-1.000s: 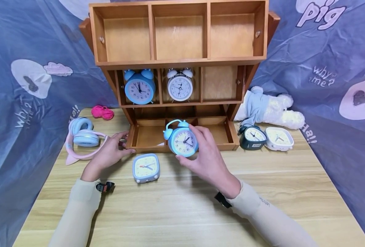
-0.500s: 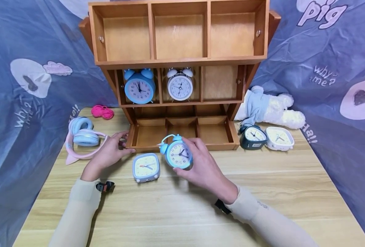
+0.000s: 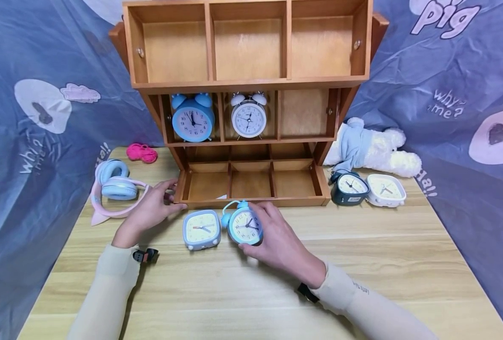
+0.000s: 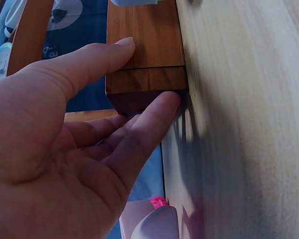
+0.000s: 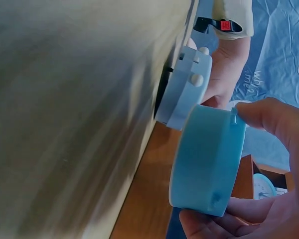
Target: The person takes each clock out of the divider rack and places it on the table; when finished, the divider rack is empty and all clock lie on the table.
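My right hand (image 3: 277, 238) grips a light-blue twin-bell alarm clock (image 3: 245, 225) by its rim, between thumb and fingers. In the right wrist view that clock (image 5: 207, 159) shows its smooth side and small feet. I cannot tell whether it touches the table. Just left of it, close beside its bell, a grey-blue square alarm clock (image 3: 201, 229) sits on the table. My left hand (image 3: 150, 210) holds the lower left corner of the wooden shelf (image 3: 251, 204); in the left wrist view its thumb lies on the front board and its fingers against the end.
A blue twin-bell clock (image 3: 193, 123) and a white one (image 3: 249, 119) stand in the shelf's middle row. To the right are a dark green clock (image 3: 350, 188), a white square clock (image 3: 385, 190) and a plush toy (image 3: 370, 148). Headphones (image 3: 117, 189) and pink yarn (image 3: 141, 153) lie left.
My right hand has brought the light-blue twin-bell clock down and nearer to me, from before the shelf's bottom row to beside the square clock. My left hand stays at the shelf corner.
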A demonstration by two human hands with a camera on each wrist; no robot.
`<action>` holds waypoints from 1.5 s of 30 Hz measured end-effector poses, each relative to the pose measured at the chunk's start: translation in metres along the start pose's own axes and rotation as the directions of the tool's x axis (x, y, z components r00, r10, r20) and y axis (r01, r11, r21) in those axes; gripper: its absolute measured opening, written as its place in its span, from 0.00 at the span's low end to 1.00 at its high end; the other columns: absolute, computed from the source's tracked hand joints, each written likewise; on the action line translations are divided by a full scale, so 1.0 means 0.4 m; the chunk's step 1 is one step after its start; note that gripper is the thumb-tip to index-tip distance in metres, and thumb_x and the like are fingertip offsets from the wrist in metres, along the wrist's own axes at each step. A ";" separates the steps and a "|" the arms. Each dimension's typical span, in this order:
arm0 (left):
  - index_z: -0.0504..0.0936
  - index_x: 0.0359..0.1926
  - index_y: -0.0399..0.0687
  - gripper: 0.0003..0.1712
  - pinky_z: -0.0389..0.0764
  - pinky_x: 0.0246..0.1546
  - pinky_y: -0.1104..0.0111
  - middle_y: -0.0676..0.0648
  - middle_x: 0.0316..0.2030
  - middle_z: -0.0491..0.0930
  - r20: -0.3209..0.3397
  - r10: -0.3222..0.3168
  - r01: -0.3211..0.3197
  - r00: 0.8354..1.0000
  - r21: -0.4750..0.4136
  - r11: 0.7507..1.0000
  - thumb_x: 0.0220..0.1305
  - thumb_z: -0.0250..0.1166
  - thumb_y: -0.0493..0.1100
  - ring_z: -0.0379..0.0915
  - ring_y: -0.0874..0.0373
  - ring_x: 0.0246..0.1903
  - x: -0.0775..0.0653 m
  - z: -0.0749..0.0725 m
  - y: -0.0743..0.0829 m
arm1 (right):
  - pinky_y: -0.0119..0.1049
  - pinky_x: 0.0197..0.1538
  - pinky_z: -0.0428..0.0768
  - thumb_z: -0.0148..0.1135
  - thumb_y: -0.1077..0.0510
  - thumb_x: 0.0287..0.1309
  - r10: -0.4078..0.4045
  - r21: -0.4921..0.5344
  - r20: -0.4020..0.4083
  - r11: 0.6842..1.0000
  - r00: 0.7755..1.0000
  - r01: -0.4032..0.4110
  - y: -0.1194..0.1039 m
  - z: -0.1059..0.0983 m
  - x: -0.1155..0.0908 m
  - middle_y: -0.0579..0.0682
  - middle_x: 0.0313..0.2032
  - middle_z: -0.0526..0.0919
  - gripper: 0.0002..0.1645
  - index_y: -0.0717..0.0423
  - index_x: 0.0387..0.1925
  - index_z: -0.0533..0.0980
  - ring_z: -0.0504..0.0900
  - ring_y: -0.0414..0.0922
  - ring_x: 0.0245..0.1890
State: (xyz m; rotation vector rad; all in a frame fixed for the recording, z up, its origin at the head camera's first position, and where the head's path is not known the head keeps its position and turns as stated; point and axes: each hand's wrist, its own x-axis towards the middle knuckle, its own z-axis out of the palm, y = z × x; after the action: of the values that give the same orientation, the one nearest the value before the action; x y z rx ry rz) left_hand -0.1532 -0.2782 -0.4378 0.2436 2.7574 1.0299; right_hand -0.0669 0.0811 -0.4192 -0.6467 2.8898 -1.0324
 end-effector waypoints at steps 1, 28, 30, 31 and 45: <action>0.61 0.84 0.28 0.49 0.85 0.63 0.42 0.26 0.68 0.78 0.000 0.000 0.000 1.000 0.000 1.000 0.75 0.77 0.43 0.83 0.32 0.62 0.000 0.000 0.000 | 0.48 0.66 0.86 0.90 0.46 0.50 -0.001 -0.004 0.003 1.000 1.000 0.002 0.001 0.002 -0.002 0.55 0.65 0.78 0.62 0.60 0.82 0.70 0.81 0.49 0.61; 0.60 0.85 0.28 0.51 0.84 0.64 0.42 0.26 0.68 0.78 -0.001 -0.002 0.002 1.000 0.004 1.000 0.75 0.77 0.45 0.83 0.34 0.62 -0.003 0.003 -0.006 | 0.54 0.69 0.85 0.88 0.50 0.49 0.030 -0.028 0.104 0.999 0.994 -0.028 0.032 0.024 0.012 0.61 0.65 0.81 0.57 0.65 0.77 0.73 0.81 0.55 0.64; 0.60 0.85 0.28 0.51 0.85 0.64 0.42 0.26 0.69 0.78 -0.001 -0.002 0.002 1.000 0.004 1.000 0.75 0.77 0.45 0.83 0.33 0.62 -0.004 0.002 -0.005 | 0.54 0.69 0.85 0.88 0.49 0.49 0.040 -0.023 0.112 0.999 0.993 -0.037 0.033 0.024 0.012 0.61 0.65 0.81 0.57 0.65 0.77 0.73 0.81 0.55 0.65; 0.60 0.85 0.28 0.51 0.85 0.63 0.42 0.26 0.69 0.78 0.000 -0.002 0.002 1.000 0.004 1.000 0.75 0.77 0.45 0.83 0.33 0.62 -0.004 0.002 -0.005 | 0.54 0.70 0.85 0.88 0.49 0.50 0.044 -0.019 0.119 0.999 0.992 -0.042 0.033 0.023 0.013 0.60 0.66 0.81 0.58 0.64 0.78 0.72 0.81 0.55 0.65; 0.59 0.85 0.29 0.51 0.86 0.64 0.41 0.26 0.70 0.77 0.011 -0.007 0.007 1.000 -0.008 1.000 0.75 0.77 0.45 0.82 0.32 0.63 0.001 -0.001 -0.002 | 0.52 0.71 0.84 0.88 0.46 0.52 0.065 0.020 0.145 0.997 0.987 -0.069 0.041 0.026 0.015 0.58 0.68 0.80 0.59 0.63 0.80 0.72 0.82 0.53 0.66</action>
State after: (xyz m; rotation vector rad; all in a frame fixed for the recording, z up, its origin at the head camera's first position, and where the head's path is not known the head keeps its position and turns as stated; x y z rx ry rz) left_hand -0.1538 -0.2789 -0.4378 0.2372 2.7419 1.0346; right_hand -0.0773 0.0839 -0.4365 -0.5921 2.7498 -0.9690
